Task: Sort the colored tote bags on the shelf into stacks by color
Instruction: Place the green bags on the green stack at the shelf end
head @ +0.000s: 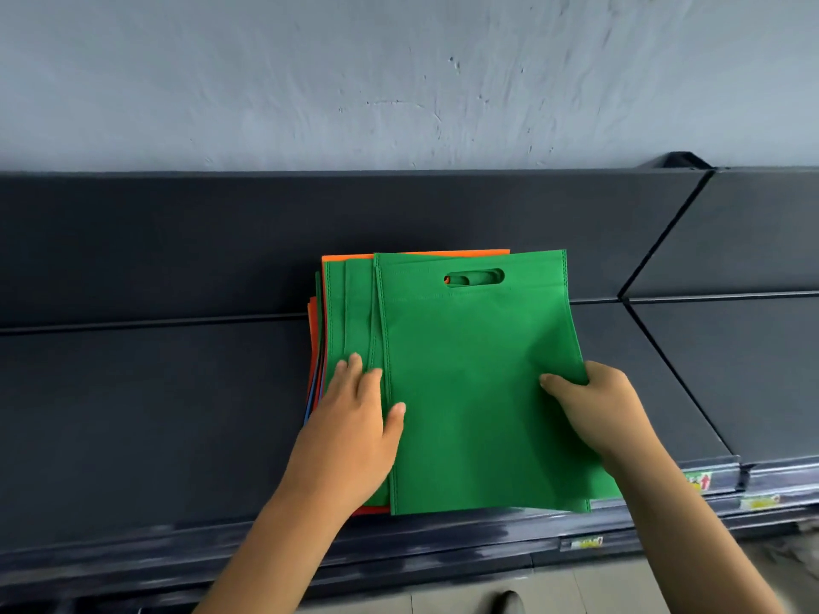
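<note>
The right hand (589, 405) pinches the top flat green cloth bag (478, 383) at the dark shelf's (133, 414) front edge; the flat left hand (359, 405) presses the mixed pile (350, 312), which could slide along if that hand lifts

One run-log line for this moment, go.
left hand flat on pile | right hand pinches top green bag | shelf | unsorted

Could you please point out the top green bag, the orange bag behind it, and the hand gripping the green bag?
top green bag (478, 383), head view, middle of its front panel.
orange bag (345, 257), head view, top edge showing above the green bags.
right hand (594, 405), head view, back of the hand.
</note>
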The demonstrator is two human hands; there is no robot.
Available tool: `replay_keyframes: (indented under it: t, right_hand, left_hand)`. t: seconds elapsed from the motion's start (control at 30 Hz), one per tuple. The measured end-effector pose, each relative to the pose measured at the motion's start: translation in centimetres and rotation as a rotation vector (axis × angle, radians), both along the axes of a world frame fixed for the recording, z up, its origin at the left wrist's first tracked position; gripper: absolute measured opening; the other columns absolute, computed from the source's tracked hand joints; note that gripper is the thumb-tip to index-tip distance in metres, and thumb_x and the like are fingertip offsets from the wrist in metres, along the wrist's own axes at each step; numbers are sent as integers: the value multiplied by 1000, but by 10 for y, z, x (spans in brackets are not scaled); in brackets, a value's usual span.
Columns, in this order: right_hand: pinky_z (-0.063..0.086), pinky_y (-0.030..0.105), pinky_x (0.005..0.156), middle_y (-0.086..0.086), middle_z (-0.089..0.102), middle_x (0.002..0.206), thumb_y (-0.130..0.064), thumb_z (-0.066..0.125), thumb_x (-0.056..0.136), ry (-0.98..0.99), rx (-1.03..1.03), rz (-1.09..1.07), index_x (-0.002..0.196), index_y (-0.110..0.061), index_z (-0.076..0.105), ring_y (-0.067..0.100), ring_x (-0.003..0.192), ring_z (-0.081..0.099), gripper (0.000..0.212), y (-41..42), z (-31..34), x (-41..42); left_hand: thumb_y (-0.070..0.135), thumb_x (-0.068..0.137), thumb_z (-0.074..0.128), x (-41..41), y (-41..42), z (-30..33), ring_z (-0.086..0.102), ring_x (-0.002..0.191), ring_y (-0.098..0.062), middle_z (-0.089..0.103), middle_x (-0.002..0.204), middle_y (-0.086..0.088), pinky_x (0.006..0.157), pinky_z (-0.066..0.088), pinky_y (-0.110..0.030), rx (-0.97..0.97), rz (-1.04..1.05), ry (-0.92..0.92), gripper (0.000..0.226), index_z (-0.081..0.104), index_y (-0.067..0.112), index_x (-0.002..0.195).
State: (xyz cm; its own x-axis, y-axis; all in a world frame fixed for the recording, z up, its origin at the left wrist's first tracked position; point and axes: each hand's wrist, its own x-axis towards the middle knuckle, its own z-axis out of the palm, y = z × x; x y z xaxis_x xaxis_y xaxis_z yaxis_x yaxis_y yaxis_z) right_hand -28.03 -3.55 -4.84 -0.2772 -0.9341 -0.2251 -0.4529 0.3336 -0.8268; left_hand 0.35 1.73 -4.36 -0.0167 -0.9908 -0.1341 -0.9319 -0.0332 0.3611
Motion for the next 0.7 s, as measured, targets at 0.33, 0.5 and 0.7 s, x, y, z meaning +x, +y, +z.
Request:
replay_keyframes:
  t: [0.33, 0.5, 0.7]
  right_hand:
    - [59, 31, 68, -1, 83, 86, -22, 76, 98, -235, 57, -8, 97, -13, 79, 20, 75, 81, 9, -12, -1, -15]
    - [60, 34, 72, -1, 84, 90, -25, 72, 101, -238, 66, -7, 99, -16, 78, 22, 82, 81, 11, -15, -2, -18]
    - [59, 33, 71, -2, 83, 91, -24, 68, 104, -198, 39, -16, 100, -17, 78, 22, 84, 80, 12, -21, -2, -21]
  left_hand:
    - [53, 107, 34, 8, -12, 8, 17, 158, -14, 18, 172, 2, 118, 38, -37, -49, 137, 28, 65, 26, 19, 161]
    - [59, 106, 25, -1, -13, 9, 8, 160, -21, 15, 172, -6, 127, 15, -36, -15, 71, -100, 72, 25, 14, 162]
    - [56, 104, 42, -8, -17, 15, 45, 143, -17, 46, 157, -1, 107, 47, -33, -94, 190, -4, 65, 39, 16, 155]
